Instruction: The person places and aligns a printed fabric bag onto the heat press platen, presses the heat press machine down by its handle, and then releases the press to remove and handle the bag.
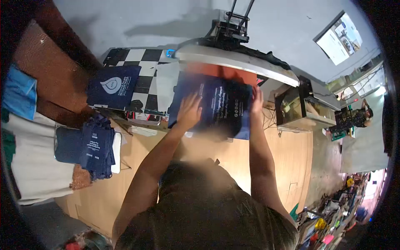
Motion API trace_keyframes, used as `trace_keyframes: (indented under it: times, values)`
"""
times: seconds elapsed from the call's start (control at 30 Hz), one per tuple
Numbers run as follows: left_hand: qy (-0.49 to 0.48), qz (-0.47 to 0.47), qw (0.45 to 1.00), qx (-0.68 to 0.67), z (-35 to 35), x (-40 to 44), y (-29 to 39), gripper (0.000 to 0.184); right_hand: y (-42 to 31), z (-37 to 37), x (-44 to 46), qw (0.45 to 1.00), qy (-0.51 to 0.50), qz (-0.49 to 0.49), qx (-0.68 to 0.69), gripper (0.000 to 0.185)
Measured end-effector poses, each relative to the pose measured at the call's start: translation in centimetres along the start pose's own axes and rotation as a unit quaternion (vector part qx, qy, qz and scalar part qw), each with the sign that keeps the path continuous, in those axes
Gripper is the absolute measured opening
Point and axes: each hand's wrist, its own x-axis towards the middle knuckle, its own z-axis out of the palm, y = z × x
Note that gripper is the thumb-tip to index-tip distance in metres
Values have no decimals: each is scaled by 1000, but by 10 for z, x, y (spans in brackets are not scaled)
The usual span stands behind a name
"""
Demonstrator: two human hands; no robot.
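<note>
A navy fabric piece (210,104) printed with white text and small icons lies on the lower plate of a heat press in front of me. It looks like a tote bag. My left hand (190,111) rests flat on its left part, fingers stretched out. Along its right edge lies my right hand (257,102), fingers extended and slightly blurred, touching the edge. An orange-red pad (243,76) shows behind the fabric, under the raised white upper plate (233,60) of the press.
A navy bag (112,87) with a white drop logo lies on the checkered table (143,85) at left. Folded navy bags (98,146) are stacked on a stool. A glass-sided box (296,106) stands right. Another person (354,118) is at far right, near a cluttered pile (333,208).
</note>
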Motion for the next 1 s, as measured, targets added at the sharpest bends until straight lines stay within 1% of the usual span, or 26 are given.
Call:
trace_keyframes:
  times: [0.03, 0.07, 0.1, 0.13, 0.17, 0.2, 0.23, 0.27, 0.33, 0.37, 0.4, 0.43, 0.47, 0.5, 0.53, 0.57, 0.63, 0.7, 0.73, 0.77, 0.8, 0.87, 0.9, 0.97, 1.0]
  values:
    - [-3, 2, 1000, 7, 3, -2, -2, 47, -7, 16, 0, 995, -20, -71, -69, 44]
    - [-1, 0, 1000, 10, 3, -1, -3, 47, -51, 56, -22, 987, -79, -83, -111, 43]
    - [-15, 1, 1000, 23, 3, -2, -2, 48, -46, 77, -29, 978, -183, -5, -103, 51]
    - [-28, 1, 999, 36, 5, -3, -3, 49, -43, 94, -34, 952, -284, 72, -94, 59]
    - [-34, 8, 998, 50, 6, -3, -4, 51, -41, 111, -41, 951, -287, 70, -92, 59]
    - [-29, 5, 998, 54, 3, -2, -3, 51, -40, 126, -49, 929, -327, 171, 27, 73]
    - [-45, 2, 997, 55, 0, -1, 0, 51, -41, 136, -55, 882, -359, 268, 145, 86]
    - [-60, -1, 997, 55, -3, -1, 2, 52, -46, 135, -56, 879, -367, 266, 145, 86]
    - [-53, -6, 997, 54, 3, -2, -4, 53, -57, 113, -42, 878, -337, 283, 188, 99]
    - [-58, -5, 997, 46, 3, -3, -5, 53, -49, 97, -30, 888, -306, 283, 195, 105]
    - [-62, -3, 997, 37, 3, -3, -4, 53, -42, 81, -21, 899, -264, 275, 216, 105]
    - [-70, -4, 996, 47, 1, -3, -3, 53, -8, 49, 2, 929, -252, 217, 163, 103]
    - [-64, -12, 997, 50, 3, -3, -4, 53, -14, 37, 0, 927, -261, 217, 162, 103]
    - [-61, -4, 996, 58, 6, -4, -6, 53, -26, 28, -7, 986, -127, 99, -47, 81]
    - [-58, 3, 996, 67, 8, -5, -7, 53, -33, 19, -5, 968, 17, -31, -249, 60]
    - [-47, 3, 997, 66, 5, -6, -4, 52, 23, -2, 25, 992, -7, -58, -112, 52]
    - [-35, -1, 997, 63, 2, -6, -1, 51, -9, 2, -3, 980, -19, -100, -168, 52]
    - [-11, 7, 998, 53, 5, -5, -3, 52, -22, 4, -31, 976, -89, -102, -172, 54]
    - [-6, 4, 998, 57, 7, -5, -3, 52, -36, 5, -49, 982, -180, 11, -54, 57]
    - [2, 3, 998, 56, 8, -6, -3, 52, -54, 7, -67, 960, -240, 140, 45, 61]
    - [8, 5, 998, 55, 8, -6, -3, 53, -46, 2, -78, 953, -250, 163, 58, 66]
    - [13, 14, 999, 50, 5, -6, -4, 53, -45, -5, -94, 946, -223, 186, 144, 67]
    - [7, 8, 999, 50, 6, -6, -4, 53, -46, -15, -97, 947, -220, 185, 146, 67]
    - [-1, 11, 999, 49, 3, -1, -2, 53, -48, -43, -96, 979, -91, 165, 74, 67]
    - [-34, -11, 999, 30, -2, 3, -2, 52, -55, -54, -98, 981, -84, 160, 76, 67]
